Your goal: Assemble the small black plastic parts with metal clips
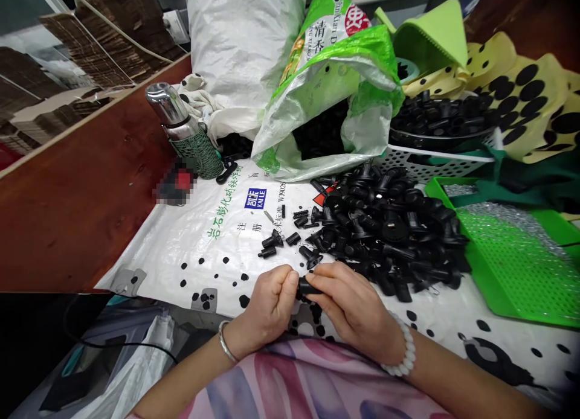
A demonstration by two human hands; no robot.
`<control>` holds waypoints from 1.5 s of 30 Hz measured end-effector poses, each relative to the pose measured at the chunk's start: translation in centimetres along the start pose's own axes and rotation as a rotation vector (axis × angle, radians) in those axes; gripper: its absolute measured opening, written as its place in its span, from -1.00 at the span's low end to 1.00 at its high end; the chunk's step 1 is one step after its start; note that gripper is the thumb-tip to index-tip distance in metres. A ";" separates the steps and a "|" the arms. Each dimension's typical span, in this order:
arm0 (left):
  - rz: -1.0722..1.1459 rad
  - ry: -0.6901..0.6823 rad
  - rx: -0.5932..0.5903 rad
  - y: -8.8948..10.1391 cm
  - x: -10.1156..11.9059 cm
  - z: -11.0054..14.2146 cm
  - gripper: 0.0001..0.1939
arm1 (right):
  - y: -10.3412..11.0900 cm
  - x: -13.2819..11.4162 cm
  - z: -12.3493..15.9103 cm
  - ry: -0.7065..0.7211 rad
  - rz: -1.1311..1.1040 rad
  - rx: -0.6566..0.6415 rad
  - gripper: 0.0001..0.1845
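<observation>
- Your left hand (270, 305) and right hand (350, 307) grip a black moulded part (309, 288) between curled fingers, held steady.
- A heap of black moulded parts (389, 232) lies just far-right, on a printed woven sack (181, 256).

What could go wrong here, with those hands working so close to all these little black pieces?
The black plastic part pinched between the left hand and right hand is small, so it might slip and drop into the lap. The loose heap of black parts lies unfenced on the white sheet, so a bump could scatter it. The tall flask stands upright nearby and might get knocked over.
</observation>
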State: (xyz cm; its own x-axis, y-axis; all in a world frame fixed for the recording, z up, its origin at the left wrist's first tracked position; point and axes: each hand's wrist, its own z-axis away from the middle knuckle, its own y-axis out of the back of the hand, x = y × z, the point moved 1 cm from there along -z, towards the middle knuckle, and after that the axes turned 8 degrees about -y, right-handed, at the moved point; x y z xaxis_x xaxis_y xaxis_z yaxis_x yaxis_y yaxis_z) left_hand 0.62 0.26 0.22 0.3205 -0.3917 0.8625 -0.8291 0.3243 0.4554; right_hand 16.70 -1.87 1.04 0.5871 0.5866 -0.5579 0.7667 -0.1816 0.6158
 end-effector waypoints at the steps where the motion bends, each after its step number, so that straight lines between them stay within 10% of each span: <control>1: 0.049 0.056 -0.001 -0.1 0.0 0.0 -0.66 | -0.1 0.0 0.1 0.030 0.042 0.011 -0.78; 5: 0.109 0.129 -0.002 -0.3 0.3 -0.1 -0.64 | -0.4 0.1 0.1 0.084 0.082 0.025 -0.75; 23: -0.532 -0.453 0.063 1.4 -0.6 1.1 -0.78 | -0.7 -1.0 -1.7 -0.652 -0.506 -0.454 -0.71; 33: 0.001 0.047 0.068 1.6 -0.5 0.5 -0.66 | -1.1 -1.2 -1.9 -0.220 -0.213 -0.274 -0.86; 45: 0.033 0.127 0.051 1.9 -1.3 0.3 -0.65 | -1.6 -0.9 -2.8 -0.082 0.043 -0.255 -0.68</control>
State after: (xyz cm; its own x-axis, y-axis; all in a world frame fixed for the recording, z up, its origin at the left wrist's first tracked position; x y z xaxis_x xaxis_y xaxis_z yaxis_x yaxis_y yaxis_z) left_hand -1.55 1.14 -0.10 0.3449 -0.2683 0.8995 -0.8616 0.2897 0.4168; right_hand 14.26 0.10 2.08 0.6447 0.5151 -0.5648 0.6564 0.0056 0.7544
